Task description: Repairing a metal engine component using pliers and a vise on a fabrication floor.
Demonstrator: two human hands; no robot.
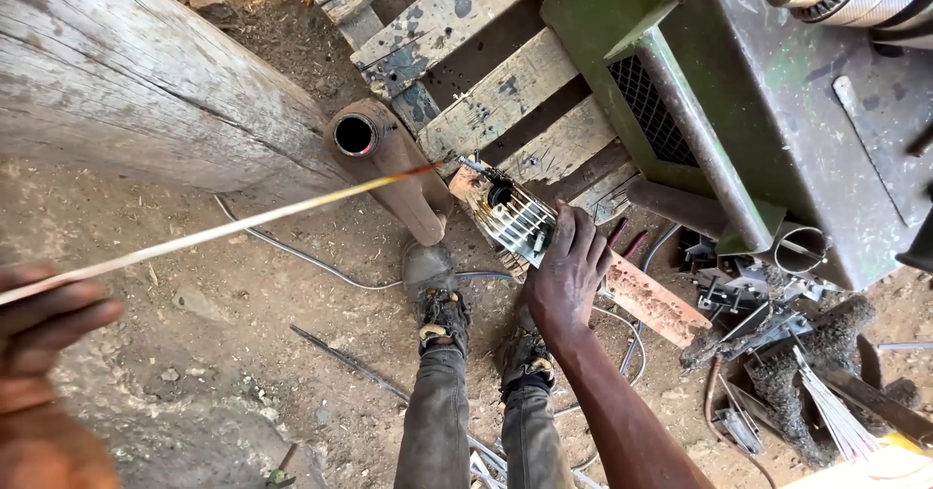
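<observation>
Left hand [44, 319] pinches a long thin rod [224, 228] slanting up-right toward the rusty pipe [389, 163], while the right hand [567, 273] rests open-fingered on a small metal grid piece [515, 219] beyond it.

A thin pale welding rod [224, 229] slants toward a rusty open-ended pipe [389, 163] on the dirt.

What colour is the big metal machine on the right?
Worn green, with rusty patches; the machine shows in the head view.

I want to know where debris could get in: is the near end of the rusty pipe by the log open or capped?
Open. The rusty pipe shows a dark round hollow inside its rim at the near end, with no cap over it. It lies tilted beside the log.
</observation>
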